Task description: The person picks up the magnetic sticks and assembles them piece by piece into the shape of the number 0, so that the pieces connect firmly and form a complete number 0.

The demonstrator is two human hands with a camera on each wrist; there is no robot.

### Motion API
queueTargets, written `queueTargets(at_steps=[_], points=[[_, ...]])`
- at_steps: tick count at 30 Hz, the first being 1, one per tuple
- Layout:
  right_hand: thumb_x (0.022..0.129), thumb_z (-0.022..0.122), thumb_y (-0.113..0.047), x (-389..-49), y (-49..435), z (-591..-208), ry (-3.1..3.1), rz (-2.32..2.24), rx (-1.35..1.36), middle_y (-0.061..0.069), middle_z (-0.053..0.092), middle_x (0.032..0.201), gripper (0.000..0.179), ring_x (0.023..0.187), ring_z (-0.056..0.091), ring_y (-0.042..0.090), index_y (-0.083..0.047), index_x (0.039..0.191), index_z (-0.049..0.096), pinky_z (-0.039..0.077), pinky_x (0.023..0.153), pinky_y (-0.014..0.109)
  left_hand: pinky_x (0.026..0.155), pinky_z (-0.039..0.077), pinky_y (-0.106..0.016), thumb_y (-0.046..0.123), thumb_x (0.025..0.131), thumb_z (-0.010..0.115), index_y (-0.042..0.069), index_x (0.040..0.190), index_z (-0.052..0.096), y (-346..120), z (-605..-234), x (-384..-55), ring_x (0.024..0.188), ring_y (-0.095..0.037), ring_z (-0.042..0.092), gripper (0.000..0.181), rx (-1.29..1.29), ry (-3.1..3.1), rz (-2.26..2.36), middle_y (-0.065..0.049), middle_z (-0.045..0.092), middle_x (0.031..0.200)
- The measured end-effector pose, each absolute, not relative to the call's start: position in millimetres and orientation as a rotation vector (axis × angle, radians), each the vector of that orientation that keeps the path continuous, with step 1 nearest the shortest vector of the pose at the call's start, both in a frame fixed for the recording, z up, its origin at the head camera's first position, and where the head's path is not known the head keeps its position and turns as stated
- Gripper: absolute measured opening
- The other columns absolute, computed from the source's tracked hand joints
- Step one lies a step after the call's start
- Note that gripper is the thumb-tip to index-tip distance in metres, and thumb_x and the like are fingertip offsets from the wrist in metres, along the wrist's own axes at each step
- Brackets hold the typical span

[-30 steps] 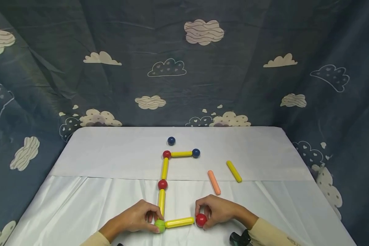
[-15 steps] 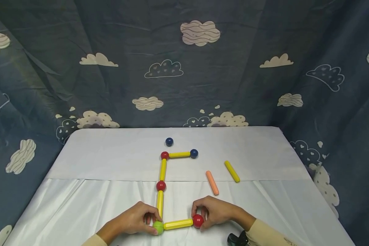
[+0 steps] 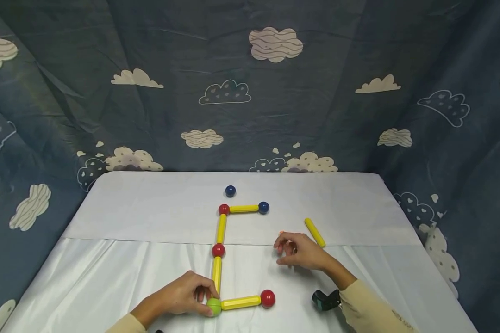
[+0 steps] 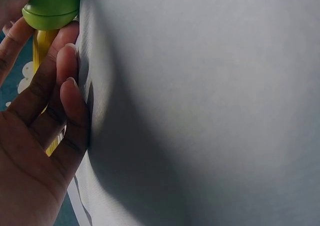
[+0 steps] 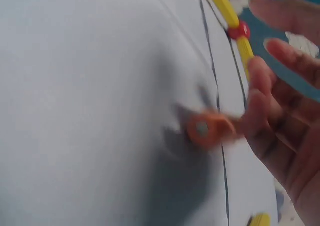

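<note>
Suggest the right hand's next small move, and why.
I'd probably close the right hand gently on the orange stick: its end shows close by the fingers in the right wrist view, and the head view shows that hand's grasp open, so the stick seems not yet gripped. The left hand is occupied, holding the green ball.

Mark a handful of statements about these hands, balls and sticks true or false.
1. The left hand holds the green ball. True.
2. The right hand grips the nearest red ball. False: no hand touches the nearest red ball; the right hand hides most of the orange stick in the head view.
3. Both blue balls join yellow sticks. False: the farther blue ball lies apart.
4. The loose yellow stick is joined to no ball. True.
</note>
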State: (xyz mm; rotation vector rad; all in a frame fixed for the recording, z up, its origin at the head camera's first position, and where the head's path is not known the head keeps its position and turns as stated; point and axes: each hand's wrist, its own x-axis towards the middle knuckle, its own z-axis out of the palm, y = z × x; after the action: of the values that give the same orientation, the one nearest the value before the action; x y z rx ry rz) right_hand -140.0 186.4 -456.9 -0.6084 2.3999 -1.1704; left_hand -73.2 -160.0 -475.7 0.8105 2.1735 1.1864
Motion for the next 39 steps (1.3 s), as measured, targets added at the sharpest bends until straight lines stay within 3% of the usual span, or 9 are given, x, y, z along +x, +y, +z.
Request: queueTargets(at_steps=[11,18,26,39], points=[[0.072,0.084,-0.012,-165.6,187.5,-471.6,2.687,-1.049,-0.194,0.004,0.054,0.089,0.045,0.070,0.046,0.017,-0.008,0.110,0.061,0.039,0.056,0.028,0.055,0.045,-0.018,0.027,0.075,0.083,0.019,0.090,0.072,-159.2,-478.6,-71.7,0.061,0.001,0.049,0.020,0.808,2.170,1.189,0.015,0.058,0.072],[0.073,0.084,-0.018,-166.8,181.3,-476.5,2.756,-0.890,-0.165,0.002,0.051,0.079,0.050,0.064,0.045,0.016,-0.009,0.115,0.058,0.035,0.056,0.027,0.055,0.045,-0.017,0.027,0.075,0.083,0.019,0.090,0.072,-159.4,-478.4,-71.9,0.061,0.002,0.049,0.020,0.815,2.175,1.190,0.014,0.058,0.072],[0.073,0.083,-0.016,-163.8,176.4,-471.7,2.809,-0.790,-0.235,0.000,0.049,0.069,0.041,0.056,0.045,0.013,-0.008,0.107,0.062,0.034,0.050,0.024,0.055,0.045,-0.017,0.027,0.075,0.083,0.020,0.090,0.071,-159.0,-477.9,-70.2,0.062,0.001,0.050,0.020,0.807,2.174,1.186,0.012,0.059,0.071],[0.078,0.078,-0.013,-160.1,174.0,-472.1,2.722,-0.984,-0.184,0.003,0.056,0.082,0.033,0.058,0.051,0.015,-0.009,0.107,0.063,0.043,0.050,0.026,0.055,0.046,-0.017,0.029,0.075,0.082,0.019,0.089,0.071,-160.5,-476.9,-73.2,0.061,0.003,0.048,0.020,0.850,2.179,1.185,0.016,0.058,0.072]])
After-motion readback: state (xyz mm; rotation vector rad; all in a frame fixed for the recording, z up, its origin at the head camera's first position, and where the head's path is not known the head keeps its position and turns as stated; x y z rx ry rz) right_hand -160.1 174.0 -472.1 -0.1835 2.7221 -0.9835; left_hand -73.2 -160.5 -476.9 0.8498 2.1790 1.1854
